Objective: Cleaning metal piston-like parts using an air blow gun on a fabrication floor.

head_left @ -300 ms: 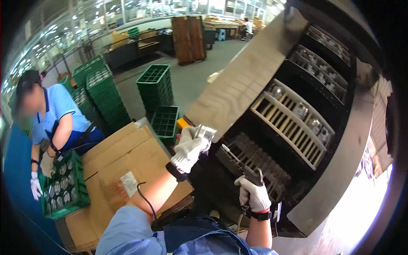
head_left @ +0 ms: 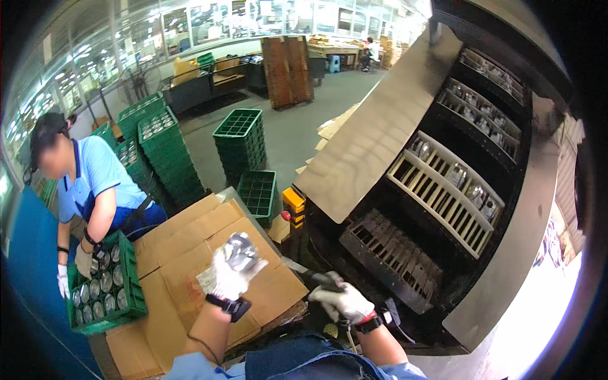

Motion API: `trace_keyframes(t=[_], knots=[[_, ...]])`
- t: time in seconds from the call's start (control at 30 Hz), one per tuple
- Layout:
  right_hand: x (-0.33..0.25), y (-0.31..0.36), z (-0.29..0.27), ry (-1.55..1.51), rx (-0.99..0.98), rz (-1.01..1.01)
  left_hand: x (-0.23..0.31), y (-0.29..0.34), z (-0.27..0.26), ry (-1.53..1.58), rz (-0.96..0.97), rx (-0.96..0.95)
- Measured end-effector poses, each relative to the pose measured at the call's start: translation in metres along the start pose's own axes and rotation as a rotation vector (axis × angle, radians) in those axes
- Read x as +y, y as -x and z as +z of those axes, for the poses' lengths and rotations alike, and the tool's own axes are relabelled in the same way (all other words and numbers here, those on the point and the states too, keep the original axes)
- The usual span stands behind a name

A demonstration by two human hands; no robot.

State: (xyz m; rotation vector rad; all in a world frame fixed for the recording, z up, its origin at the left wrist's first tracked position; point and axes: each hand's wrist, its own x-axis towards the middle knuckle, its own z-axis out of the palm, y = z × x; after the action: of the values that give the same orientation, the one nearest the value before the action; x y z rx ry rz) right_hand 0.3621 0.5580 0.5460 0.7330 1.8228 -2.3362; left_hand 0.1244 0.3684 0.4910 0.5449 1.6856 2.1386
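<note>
My left hand (head_left: pixel 229 275), in a white glove, is closed around a clear, shiny glass piece (head_left: pixel 240 251) above the cardboard; its exact form is blurred. In my gloved right hand (head_left: pixel 342 303) is a dark blow gun (head_left: pixel 326 278) with a long thin nozzle. That nozzle points left toward the glass piece and stays apart from it. A pale hose (head_left: pixel 351 340) hangs below the right hand. Beneath my left hand lies a flattened cardboard sheet (head_left: pixel 183 253) with a pale patch on it.
On my right, a dark machine (head_left: pixel 380 218) carries a pale slatted rack (head_left: pixel 437 196) with glass pieces and a dark slatted rack (head_left: pixel 392 256). At left, a co-worker (head_left: pixel 104 177) reaches into a green crate (head_left: pixel 136 297) of round glass pieces. Stacked green crates (head_left: pixel 237 142) stand beyond.
My left hand has moved left and down with the glass piece, from beside the machine to over the cardboard. My right hand has shifted left and down with the blow gun. The view has shifted slightly.
</note>
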Motion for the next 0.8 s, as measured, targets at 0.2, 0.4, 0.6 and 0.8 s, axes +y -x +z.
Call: trace_keyframes(t=[0.2,0.4,0.6,0.8], knots=[[0.004,-0.035,0.047,0.284,-0.232,-0.005,0.018,0.024,-0.069,-0.086,-0.097,0.267],[0.009,-0.018,0.006,0.334,-0.173,-0.077,0.027,0.017,-0.058,-1.444,-0.441,0.409],[-0.030,0.088,-0.107,-0.094,0.526,-0.090,0.045,-0.007,-0.020,-1.635,-0.354,0.423],[-0.048,0.199,-0.196,-0.058,1.387,-0.280,0.062,-0.069,0.166,-1.031,0.594,-0.086]])
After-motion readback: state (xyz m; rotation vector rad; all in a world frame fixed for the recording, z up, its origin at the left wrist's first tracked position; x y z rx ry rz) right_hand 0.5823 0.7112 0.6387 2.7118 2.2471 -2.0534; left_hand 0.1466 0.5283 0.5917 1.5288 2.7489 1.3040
